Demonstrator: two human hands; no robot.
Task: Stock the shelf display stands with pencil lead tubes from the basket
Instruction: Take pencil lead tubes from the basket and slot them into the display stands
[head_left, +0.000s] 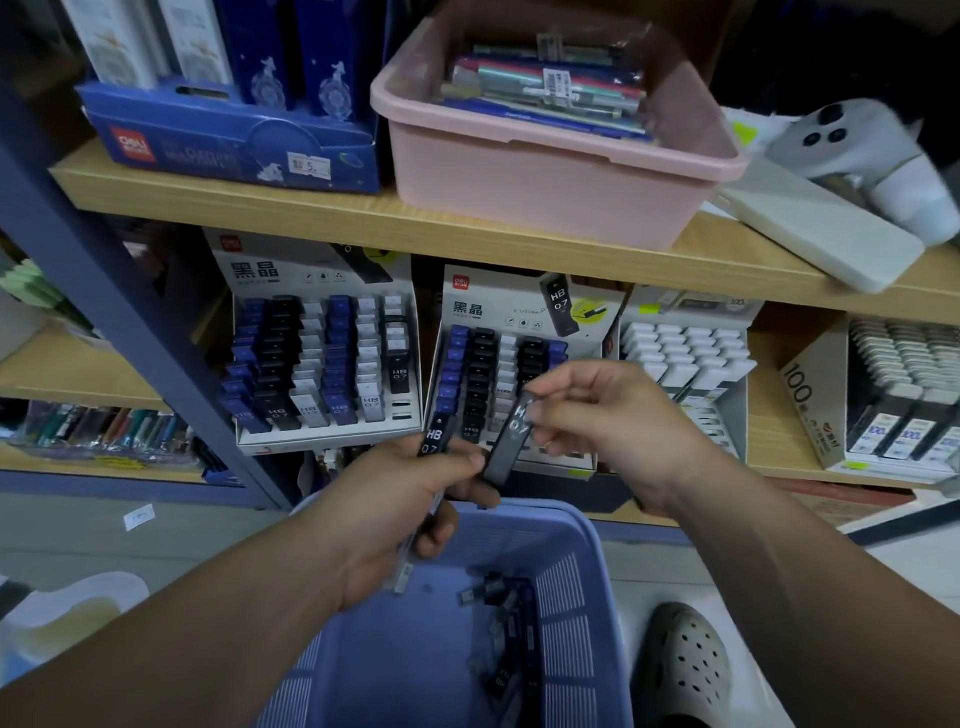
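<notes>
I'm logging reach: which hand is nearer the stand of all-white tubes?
Right. The right hand, pinching a dark tube, is in front of the white-tube stand, at its left edge; the left hand, gripping an HB tube, is farther left, above the basket rim.

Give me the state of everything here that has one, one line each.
left hand, gripping a bunch of tubes, one marked HB 0.7 sticking up
right hand, pinching a single dark tube
basket, nearly empty, a few loose tubes on its floor
left display stand, almost full, front slots of right column empty
middle display stand, partly stocked, front hidden by the hands
pink tub, uncovered, full of pens
</notes>
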